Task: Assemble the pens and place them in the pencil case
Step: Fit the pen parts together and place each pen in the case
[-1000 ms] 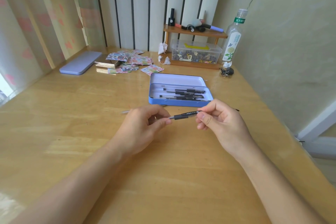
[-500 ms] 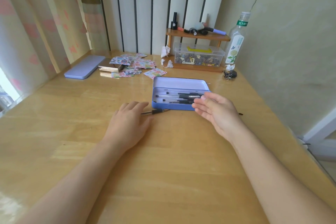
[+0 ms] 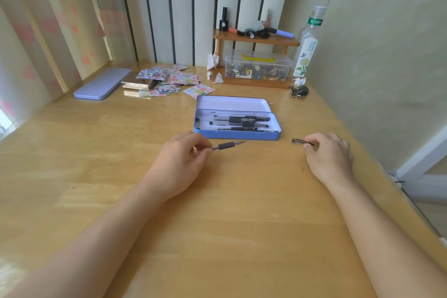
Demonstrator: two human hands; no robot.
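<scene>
An open blue pencil case (image 3: 242, 136) lies on the wooden desk with several black pens (image 3: 242, 123) inside. Just in front of it my left hand (image 3: 179, 164) pinches an uncapped pen (image 3: 228, 145) by its barrel, with the tip pointing right. To the right of the case my right hand (image 3: 329, 155) has its fingertips closed on a small black pen cap (image 3: 298, 141) that rests on the desk.
A lilac case lid (image 3: 102, 83) lies at the back left beside a pile of patterned cards (image 3: 167, 80). At the back stand a small wooden shelf (image 3: 256, 40), a clear storage box (image 3: 257, 68) and a plastic bottle (image 3: 308, 43). The desk edge runs along the right.
The assembled pen went into the case. My left hand has picked up another uncapped pen in front of the case, and my right hand moved right onto the cap.
</scene>
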